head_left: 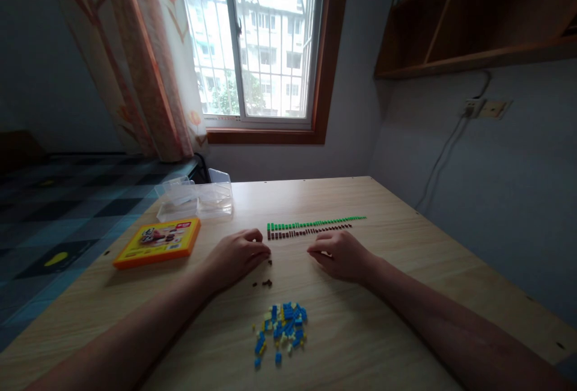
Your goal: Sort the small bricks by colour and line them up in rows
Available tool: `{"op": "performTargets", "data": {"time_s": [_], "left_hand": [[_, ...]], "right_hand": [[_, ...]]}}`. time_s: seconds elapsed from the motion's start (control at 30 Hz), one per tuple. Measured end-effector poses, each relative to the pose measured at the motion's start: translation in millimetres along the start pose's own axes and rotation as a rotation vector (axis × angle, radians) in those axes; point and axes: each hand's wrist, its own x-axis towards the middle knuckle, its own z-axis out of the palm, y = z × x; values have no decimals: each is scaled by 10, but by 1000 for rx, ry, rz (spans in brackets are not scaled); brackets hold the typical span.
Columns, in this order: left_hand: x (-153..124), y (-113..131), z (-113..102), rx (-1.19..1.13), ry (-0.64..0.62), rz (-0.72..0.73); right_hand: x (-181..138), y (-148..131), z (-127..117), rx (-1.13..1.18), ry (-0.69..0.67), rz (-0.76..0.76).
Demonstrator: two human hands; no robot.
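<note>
My left hand (pixel 241 254) rests on the table with thumb and fingers pinched together, just above a small brown brick (pixel 270 262). Whatever is between its fingertips is too small to make out. My right hand (pixel 340 252) is also closed in a pinch, below the right part of the brown row; any piece in it is hidden. A row of green bricks (pixel 297 225) and a row of brown bricks (pixel 288 234) run side by side beyond my hands. A few loose brown bricks (pixel 267 283) lie nearer to me. Closer still is a pile of blue, yellow and cream bricks (pixel 288 322).
An orange and yellow box (pixel 157 243) lies on the left of the wooden table (pixel 383 319). Behind it stand clear plastic trays (pixel 196 206). A window is ahead, a checked bed (pixel 90 198) to the left, and a wall shelf (pixel 469 57) at upper right.
</note>
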Motion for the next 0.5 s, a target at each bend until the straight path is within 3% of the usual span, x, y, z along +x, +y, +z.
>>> {"op": "performTargets", "data": {"time_s": [0.5], "left_hand": [[-24, 44, -14, -86, 44, -49]], "right_hand": [[-3, 18, 4, -16, -13, -2]]}}
